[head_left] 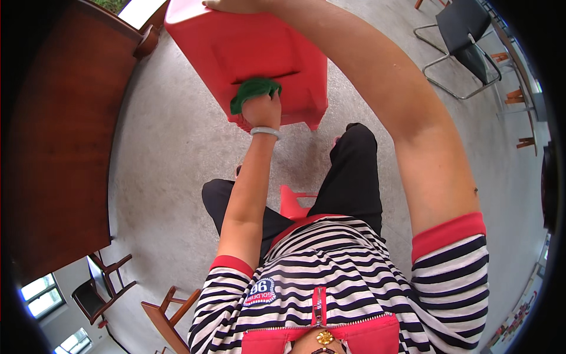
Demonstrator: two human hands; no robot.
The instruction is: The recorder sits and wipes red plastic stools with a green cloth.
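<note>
Gripping a crumpled green cloth (pixel 252 94) in the left hand (pixel 263 112), closed around it. Holding it against the face of a large red plastic piece (pixel 253 44), near its lower edge, closer to the lower left corner than the lower right, right at a dark slot-like line. Wearing a pale bracelet (pixel 266 133) on that wrist. Reaching across with the right arm, laying the right hand (pixel 239 5) on the red piece's upper end; cut off at the top, so can't tell how tight. Seeing the red piece on grey floor (pixel 165 147), just ahead of both knees in black trousers (pixel 356 171). Also a small red seat (pixel 292 202) between the legs. Further out: dark wooden furniture (pixel 68 130) along the floor's left edge, black metal-framed chair (pixel 464 26) toward its upper right corner, wooden chair with black seat (pixel 89 301) toward its lower left, second wooden chair (pixel 159 320) nearer the striped shirt (pixel 348 265).
</note>
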